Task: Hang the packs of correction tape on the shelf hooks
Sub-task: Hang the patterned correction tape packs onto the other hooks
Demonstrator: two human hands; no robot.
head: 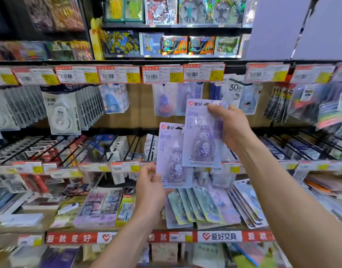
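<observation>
Pinching two packs (both hands)

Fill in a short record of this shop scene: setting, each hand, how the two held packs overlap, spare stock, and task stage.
Setting: stationery shop aisle, price tags above hanging goods
Left hand: pinches the lower purple correction tape pack near its bottom left corner
Right hand: grips the upper purple correction tape pack near its top right
Overlap: the upper pack covers the lower pack's right edge
Spare stock: more fanned packs lying below the hands
Task stage: neither held pack is on a hook yet
</observation>
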